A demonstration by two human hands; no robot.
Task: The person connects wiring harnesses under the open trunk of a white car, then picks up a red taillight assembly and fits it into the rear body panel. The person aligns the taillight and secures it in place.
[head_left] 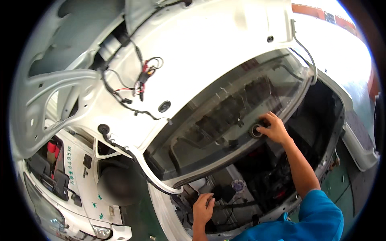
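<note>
My right hand (275,127) closes its fingers at a round dark ring (255,131) with a pale middle, possibly a tape roll. This ring sits at the lower edge of a dark, reflective window (209,124) in a raised white vehicle panel (201,60). My left hand (203,209) is lower and further left, over the near left side of the open compartment (249,209). Its thumb and fingers are pinched together, with a small dark bit showing between them that I cannot make out. Black weatherstrip (225,164) runs along the window's lower edge.
Loose cables with red and black leads (144,76) hang on the white panel. A black wiring sleeve (120,148) bends down along its left side. Another white vehicle (76,188) stands at the left over a green floor (155,221). A grey-topped white piece (359,136) is at the right.
</note>
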